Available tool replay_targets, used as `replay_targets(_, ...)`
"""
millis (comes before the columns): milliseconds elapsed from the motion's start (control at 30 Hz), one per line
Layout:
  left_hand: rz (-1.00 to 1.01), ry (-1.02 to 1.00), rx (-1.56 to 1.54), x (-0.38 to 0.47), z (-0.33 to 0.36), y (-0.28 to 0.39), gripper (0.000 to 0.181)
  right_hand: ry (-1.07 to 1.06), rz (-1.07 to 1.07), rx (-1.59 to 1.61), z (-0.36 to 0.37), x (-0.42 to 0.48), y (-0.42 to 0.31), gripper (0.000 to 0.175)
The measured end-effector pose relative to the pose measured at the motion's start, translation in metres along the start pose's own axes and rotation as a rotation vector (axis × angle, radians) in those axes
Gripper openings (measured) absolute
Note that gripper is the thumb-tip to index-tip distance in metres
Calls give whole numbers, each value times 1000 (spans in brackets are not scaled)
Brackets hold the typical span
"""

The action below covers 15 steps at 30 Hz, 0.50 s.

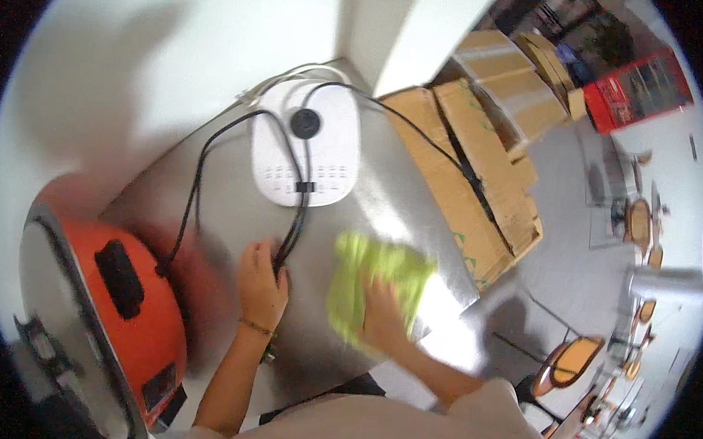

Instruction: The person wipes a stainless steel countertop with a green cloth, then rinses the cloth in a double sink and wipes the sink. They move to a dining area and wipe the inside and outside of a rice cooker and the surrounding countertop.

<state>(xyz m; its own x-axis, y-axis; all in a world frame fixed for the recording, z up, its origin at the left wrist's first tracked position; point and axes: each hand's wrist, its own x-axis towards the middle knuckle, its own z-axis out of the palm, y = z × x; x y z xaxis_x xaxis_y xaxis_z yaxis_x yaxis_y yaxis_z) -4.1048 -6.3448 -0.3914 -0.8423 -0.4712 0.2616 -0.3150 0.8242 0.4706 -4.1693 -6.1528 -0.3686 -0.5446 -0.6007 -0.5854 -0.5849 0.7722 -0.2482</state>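
Note:
My left hand (263, 286) grips a bundle of black power cord (294, 237), gathered by a black tie, above a stainless steel tabletop (227, 204). The cord runs up over a white rounded appliance (271, 150) with a black round part and small printed marks. Pressed on a crumpled lime-green cloth (347, 297), my right hand (384, 316) lies with its fingers over the fabric; both are blurred. Left of my left hand stands an orange-red appliance (142, 340) with a grey lid, possibly a rice cooker, with a black cord joined to its side.
White wall (96, 87) borders the table's far left side. Flattened cardboard (449, 183) rests against the right edge, with cardboard boxes (513, 91) behind it. On the floor to the right are a chair (570, 362) and a red case (638, 91). A white cable (320, 69) lies behind the white appliance.

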Motion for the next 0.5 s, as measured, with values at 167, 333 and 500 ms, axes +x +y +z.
replay_targets(167, -50, -213, 33, 10, -17, -18, 28, 154, -315, 162, 22, 13, -17, 90)
replay_targets(333, -189, -87, 74, 61, -58, -49, 26, 460, -450, 149, -1, 120, -92, 82)
replay_targets(500, -232, -69, 338, 102, -58, -85, 31, 611, -536, 159, -4, 207, -156, 63)
